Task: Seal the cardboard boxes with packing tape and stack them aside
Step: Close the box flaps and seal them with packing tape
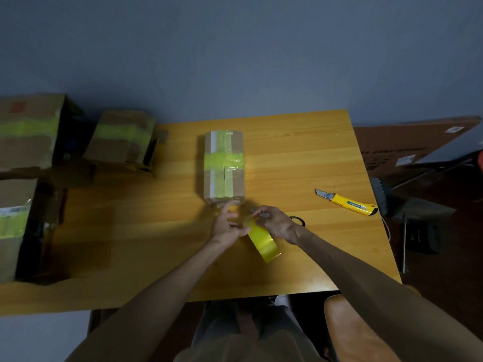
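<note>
Your cardboard box (224,167) lies mid-desk (300,163), long axis pointing away from you. Just before it, both hands' grips pinch the yellow tape roll (264,241): left hand (226,226), right hand (274,222).

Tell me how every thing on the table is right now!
box: closed, taped, lying flat
tape roll: held in both hands
left hand: fingers on tape
right hand: pinching tape end
knife: blade out, untouched
side boxes: taped
</note>
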